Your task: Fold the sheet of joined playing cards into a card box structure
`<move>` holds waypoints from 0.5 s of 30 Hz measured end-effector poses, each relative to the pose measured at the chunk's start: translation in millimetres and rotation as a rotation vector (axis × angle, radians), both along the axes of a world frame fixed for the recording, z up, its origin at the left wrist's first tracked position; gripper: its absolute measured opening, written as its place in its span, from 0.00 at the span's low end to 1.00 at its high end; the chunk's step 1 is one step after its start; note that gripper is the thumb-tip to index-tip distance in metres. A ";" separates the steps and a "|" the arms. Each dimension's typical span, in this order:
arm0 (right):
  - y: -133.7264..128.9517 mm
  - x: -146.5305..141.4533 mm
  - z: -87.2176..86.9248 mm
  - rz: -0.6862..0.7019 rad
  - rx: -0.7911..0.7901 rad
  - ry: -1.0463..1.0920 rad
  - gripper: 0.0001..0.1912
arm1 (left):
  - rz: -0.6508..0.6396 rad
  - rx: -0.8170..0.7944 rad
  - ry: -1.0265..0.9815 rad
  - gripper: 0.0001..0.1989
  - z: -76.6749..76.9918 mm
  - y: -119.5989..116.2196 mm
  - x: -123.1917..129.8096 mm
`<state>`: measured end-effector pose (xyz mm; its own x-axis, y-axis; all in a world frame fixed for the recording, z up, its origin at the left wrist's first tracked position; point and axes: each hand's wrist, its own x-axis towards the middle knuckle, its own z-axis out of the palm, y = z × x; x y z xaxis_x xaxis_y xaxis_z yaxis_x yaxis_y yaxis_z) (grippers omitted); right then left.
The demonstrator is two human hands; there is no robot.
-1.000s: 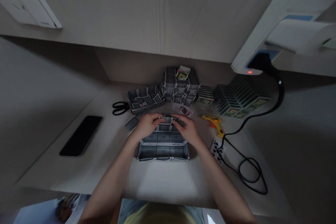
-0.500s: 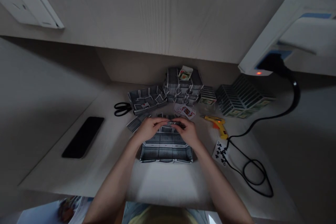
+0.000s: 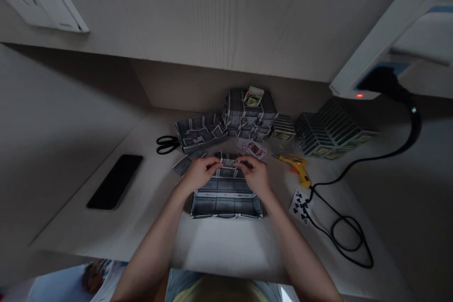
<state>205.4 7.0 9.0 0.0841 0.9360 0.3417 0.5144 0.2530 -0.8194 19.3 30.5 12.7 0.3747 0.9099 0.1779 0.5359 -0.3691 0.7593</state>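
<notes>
Between my two hands is a small folded playing card with a grey patterned back. My left hand pinches its left end between thumb and fingers. At the other end, my right hand pinches it the same way. Just below them, near the desk's front, lies an open box made of playing cards, its long hollow side toward me. More patterned card work shows behind the held card, partly hidden by my fingers. Loose cards lie left of my left hand.
A card tray, scissors and stacked card boxes stand behind. Card packs fill the back right. A yellow glue gun trails a looping black cable over a card. Leftward lies a phone.
My fingers have drawn slightly apart along the folded card, so more of its middle shows. The whole view has shifted a little; the boxes and tools stay in place.
</notes>
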 end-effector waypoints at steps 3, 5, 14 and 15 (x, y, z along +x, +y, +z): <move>0.5 0.0 -2.8 -0.001 -0.009 0.011 0.08 | 0.012 0.006 -0.012 0.12 -2.4 0.3 -0.1; 0.7 0.2 -4.1 0.004 -0.009 0.021 0.08 | 0.019 0.009 -0.009 0.12 -3.6 0.8 -0.2; 1.2 -0.1 -6.6 0.073 0.073 0.050 0.06 | 0.045 -0.018 0.035 0.14 -6.9 2.5 -2.2; 1.0 -0.4 -6.2 0.080 0.090 0.050 0.06 | 0.047 -0.022 0.043 0.14 -6.4 2.4 -2.3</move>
